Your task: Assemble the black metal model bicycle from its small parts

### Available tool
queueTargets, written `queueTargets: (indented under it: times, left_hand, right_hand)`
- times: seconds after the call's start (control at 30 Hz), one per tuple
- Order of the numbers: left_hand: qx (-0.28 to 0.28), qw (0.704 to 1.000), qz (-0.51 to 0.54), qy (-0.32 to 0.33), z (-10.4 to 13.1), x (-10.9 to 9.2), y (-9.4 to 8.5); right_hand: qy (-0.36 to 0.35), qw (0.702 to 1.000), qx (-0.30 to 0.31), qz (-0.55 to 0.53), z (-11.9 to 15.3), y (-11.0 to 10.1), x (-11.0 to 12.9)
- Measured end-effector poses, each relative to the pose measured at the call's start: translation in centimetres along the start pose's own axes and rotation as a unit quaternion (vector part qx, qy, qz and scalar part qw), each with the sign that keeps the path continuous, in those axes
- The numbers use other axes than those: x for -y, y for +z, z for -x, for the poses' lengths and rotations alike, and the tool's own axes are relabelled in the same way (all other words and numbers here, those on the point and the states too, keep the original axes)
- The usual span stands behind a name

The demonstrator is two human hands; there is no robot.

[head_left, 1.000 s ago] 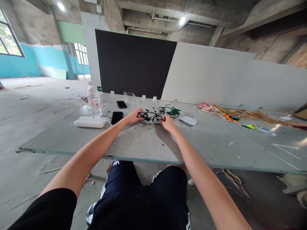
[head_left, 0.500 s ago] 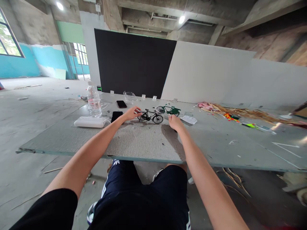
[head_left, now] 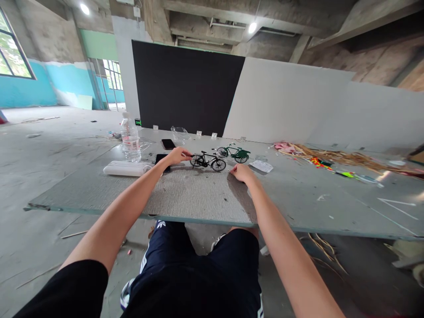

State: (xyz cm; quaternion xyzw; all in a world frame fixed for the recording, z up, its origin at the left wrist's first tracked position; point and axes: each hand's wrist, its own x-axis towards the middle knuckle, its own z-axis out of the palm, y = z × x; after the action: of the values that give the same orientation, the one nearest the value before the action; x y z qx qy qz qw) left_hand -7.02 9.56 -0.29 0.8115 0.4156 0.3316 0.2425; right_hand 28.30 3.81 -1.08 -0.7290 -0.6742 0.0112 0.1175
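A small black model bicycle (head_left: 208, 161) stands upright on the table, its front wheel to the right. At its rear wheel, the fingertips of my left hand (head_left: 178, 155) are closed in a pinch on the wheel's edge. My right hand (head_left: 242, 172) is low over the tabletop, just right of the front wheel and apart from it. Its thumb and fingers are pressed together; a tiny light spot shows at the tips, too small to name. Behind the black bicycle stands a green model bicycle (head_left: 233, 153), touched by neither hand.
On the grey table (head_left: 198, 198) are a water bottle (head_left: 130, 139), a white power strip (head_left: 122, 168) and two dark phones, one (head_left: 168, 144) farther back. A paper slip (head_left: 261, 166) lies right of my right hand. Dried stalks (head_left: 344, 159) are spread at the right. A black panel (head_left: 185, 88) rises behind.
My right hand has come down and a little left, from beside the green bicycle to near the black one's front wheel. My left fingers have lowered slightly at the rear wheel.
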Motion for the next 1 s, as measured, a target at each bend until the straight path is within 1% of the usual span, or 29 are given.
queueTargets:
  times: [0.17,0.33,0.53,0.7,0.87,1.0]
  left_hand:
    - [-0.022,1.0,-0.022,0.0,-0.1,0.1,0.2]
    - [-0.03,0.999,-0.026,0.001,-0.1,0.1,0.3]
    - [-0.036,0.999,0.001,-0.016,0.0,0.0,-0.1]
    - [-0.024,1.0,-0.002,-0.02,0.2,-0.3,-0.6]
    - [-0.005,1.0,0.018,-0.008,0.2,-0.4,-0.7]
    - [-0.012,0.999,0.022,0.038,0.0,-0.4,-0.2]
  right_hand:
    - [0.0,1.0,0.005,0.004,0.2,0.0,0.1]
    - [-0.002,1.0,0.004,0.009,0.3,-0.2,0.3]
    - [0.018,0.998,0.056,0.024,0.7,-0.9,0.9]
    - [0.015,0.998,0.054,0.035,0.8,-1.0,1.1]
    - [0.015,0.998,0.044,0.037,0.8,-0.8,1.0]
    - [0.011,0.999,0.038,0.036,0.8,-0.7,0.9]
